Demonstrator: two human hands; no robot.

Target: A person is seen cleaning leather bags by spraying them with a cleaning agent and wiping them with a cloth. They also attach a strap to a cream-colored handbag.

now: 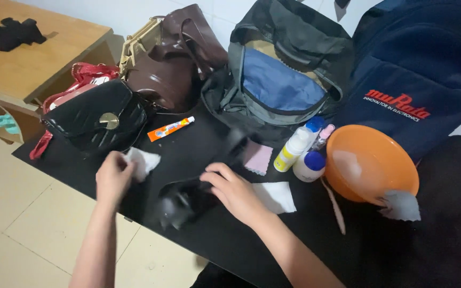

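A small black leather item (180,198), blurred, is lying near the front edge of the black table (198,149), w/ the right hand (233,192) resting on its top, fingers curled over it; whether they are gripping it can't be told. The left hand (114,177), just to the left, is clenching a crumpled white tissue (144,161). A flat white wipe (276,196) is lying beside the right hand, and a pink cloth square (258,158) is sitting just beyond it. To the right, a white-and-yellow bottle w/ blue cap (294,146) and a squat white bottle w/ blue cap (309,166) are standing next to an orange plastic bowl (372,162), a white tissue (401,205) lying at its rim. An orange tube (170,128) is lying near a glossy black handbag w/ round gold clasp (100,121). Behind are sitting a brown leather bag (169,64), a grey-and-blue backpack (284,69) and a navy backpack (422,69).
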